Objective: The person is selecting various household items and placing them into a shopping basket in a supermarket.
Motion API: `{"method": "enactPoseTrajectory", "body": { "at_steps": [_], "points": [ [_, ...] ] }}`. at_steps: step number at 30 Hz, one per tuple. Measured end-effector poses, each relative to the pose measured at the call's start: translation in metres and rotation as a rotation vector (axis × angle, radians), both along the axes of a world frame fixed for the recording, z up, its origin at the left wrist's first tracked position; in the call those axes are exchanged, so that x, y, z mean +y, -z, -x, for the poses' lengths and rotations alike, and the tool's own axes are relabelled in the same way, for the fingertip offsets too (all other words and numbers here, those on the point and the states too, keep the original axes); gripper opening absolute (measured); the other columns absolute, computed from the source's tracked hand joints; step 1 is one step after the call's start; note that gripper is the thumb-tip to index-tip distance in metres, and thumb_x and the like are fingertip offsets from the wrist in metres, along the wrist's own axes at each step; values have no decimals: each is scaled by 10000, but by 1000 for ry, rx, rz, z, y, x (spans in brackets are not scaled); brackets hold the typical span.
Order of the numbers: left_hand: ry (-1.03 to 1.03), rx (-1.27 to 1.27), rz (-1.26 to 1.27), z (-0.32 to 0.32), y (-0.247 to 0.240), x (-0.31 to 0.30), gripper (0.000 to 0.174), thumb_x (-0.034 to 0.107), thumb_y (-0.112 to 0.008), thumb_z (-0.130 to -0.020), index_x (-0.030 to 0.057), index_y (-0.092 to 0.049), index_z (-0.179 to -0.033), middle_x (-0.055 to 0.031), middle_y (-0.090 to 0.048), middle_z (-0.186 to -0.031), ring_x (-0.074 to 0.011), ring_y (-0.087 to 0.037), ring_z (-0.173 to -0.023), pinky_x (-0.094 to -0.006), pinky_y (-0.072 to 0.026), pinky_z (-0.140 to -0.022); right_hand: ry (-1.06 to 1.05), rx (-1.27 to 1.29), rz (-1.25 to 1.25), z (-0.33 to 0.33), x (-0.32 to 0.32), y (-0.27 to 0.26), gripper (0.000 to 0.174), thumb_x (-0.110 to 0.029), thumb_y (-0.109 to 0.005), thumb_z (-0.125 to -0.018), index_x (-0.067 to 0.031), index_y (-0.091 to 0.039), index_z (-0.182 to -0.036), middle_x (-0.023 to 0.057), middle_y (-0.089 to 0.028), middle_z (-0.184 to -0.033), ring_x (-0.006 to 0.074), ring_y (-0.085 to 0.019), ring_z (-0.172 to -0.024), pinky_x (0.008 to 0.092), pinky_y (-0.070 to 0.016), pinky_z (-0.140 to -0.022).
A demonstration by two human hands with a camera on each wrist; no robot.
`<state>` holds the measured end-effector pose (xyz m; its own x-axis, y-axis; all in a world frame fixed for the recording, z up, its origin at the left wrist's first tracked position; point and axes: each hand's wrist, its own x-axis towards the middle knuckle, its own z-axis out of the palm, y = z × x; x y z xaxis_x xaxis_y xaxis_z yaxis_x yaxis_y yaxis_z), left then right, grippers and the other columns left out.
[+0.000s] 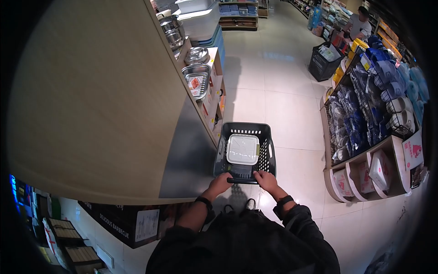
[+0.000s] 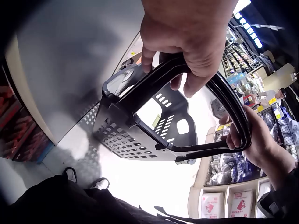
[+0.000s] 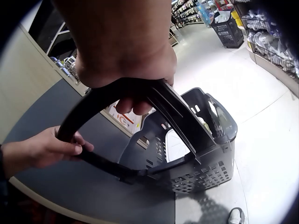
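A dark grey plastic shopping basket [image 1: 266, 153] with slotted walls is before me, above the tiled floor in the head view. Inside it lies a white-lidded storage box [image 1: 242, 149] with a green clip on its right side. My left hand [image 1: 221, 182] grips the near left of the black handle [image 2: 229, 105]. At its near right, my right hand [image 1: 266, 180] has its fingers curled around the same handle. Both wrist views show the handle raised as a loop, with the left hand [image 3: 44, 149] and the right hand [image 2: 259, 135] holding opposite parts of it.
A tall wooden panel [image 1: 100, 91] stands close on the left, by shelves with metal pans [image 1: 197, 80]. To the right is a display rack of bagged slippers [image 1: 351, 109] with boxes below. Farther along the aisle, a person [image 1: 358, 26] is near another dark basket [image 1: 325, 61].
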<state>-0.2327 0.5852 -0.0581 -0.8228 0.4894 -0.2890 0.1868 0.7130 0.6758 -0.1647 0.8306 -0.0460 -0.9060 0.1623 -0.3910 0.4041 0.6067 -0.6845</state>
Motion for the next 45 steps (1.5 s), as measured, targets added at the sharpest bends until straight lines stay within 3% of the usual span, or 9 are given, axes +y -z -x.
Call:
{"method": "enactPoseTrajectory", "body": {
  "at_steps": [12, 14, 19, 22, 23, 29, 32, 36, 45],
  "points": [
    [80, -46, -11, -26, -1, -13, 224, 217, -713, -751, 62, -631, -890, -173, -649, -946, -392, -606, -958, -462, -496, -790, 8, -97, 4, -39, -17, 8, 492, -460, -430, -928, -29, -668, -919, 257, -660, -923, 430, -624, -925, 495, -476, -835],
    [119, 2, -1, -40, -9, -18, 217, 210, -715, -745, 63, -630, -880, -170, -646, -928, -396, -604, -944, -465, -492, -784, -6, 22, -26, -50, -19, 18, 499, -464, -452, -935, -14, -657, -870, 151, -644, -667, 260, -649, -591, 401, -498, -626],
    [81, 9, -56, -73, 2, -42, 223, 196, -730, -734, 57, -614, -864, -154, -637, -905, -371, -612, -929, -449, -492, -761, -48, 67, -53, -83, -43, 13, 537, -498, -413, -939, -26, -669, -928, 205, -667, -747, 377, -667, -776, 466, -497, -767],
    [29, 34, -84, -100, 6, -57, 223, 201, -736, -733, 66, -614, -862, -140, -637, -894, -358, -616, -922, -432, -494, -766, -105, 12, 2, -105, -56, 12, 544, -497, -389, -958, -23, -652, -908, 196, -663, -740, 360, -667, -773, 458, -493, -750],
    [8, 47, -83, -110, 9, -62, 222, 203, -738, -735, 71, -620, -868, -137, -639, -893, -354, -619, -916, -424, -494, -772, -157, -79, 38, -114, -56, 8, 539, -498, -369, -961, -46, -662, -966, 251, -666, -925, 426, -629, -931, 490, -479, -837],
    [-86, 43, -39, -174, 3, -82, 214, 194, -729, -733, 63, -642, -878, -148, -643, -883, -337, -630, -885, -398, -497, -764, -272, 35, 43, -165, -75, 19, 512, -491, -389, -974, -46, -639, -934, 251, -659, -851, 447, -628, -858, 513, -485, -754],
    [-89, 56, -66, -200, 27, -98, 213, 193, -727, -730, 60, -645, -874, -155, -641, -880, -333, -633, -876, -396, -498, -763, -301, 11, 30, -188, -82, 15, 512, -495, -391, -972, -49, -640, -940, 251, -659, -855, 452, -625, -863, 511, -485, -759],
    [-93, 13, -19, -237, -5, -97, 201, 186, -721, -735, 60, -642, -869, -150, -642, -885, -329, -633, -887, -398, -498, -767, -323, 21, 22, -216, -86, 13, 512, -496, -386, -972, -52, -640, -946, 248, -659, -854, 444, -626, -868, 510, -478, -768],
    [-124, 87, -86, -305, 10, -121, 173, 164, -705, -753, 94, -648, -900, -124, -646, -938, -342, -619, -938, -423, -497, -790, -278, -24, 28, -281, -111, 5, 538, -492, -379, -973, -26, -640, -908, 246, -653, -823, 432, -627, -854, 500, -468, -759]
  ]
}}
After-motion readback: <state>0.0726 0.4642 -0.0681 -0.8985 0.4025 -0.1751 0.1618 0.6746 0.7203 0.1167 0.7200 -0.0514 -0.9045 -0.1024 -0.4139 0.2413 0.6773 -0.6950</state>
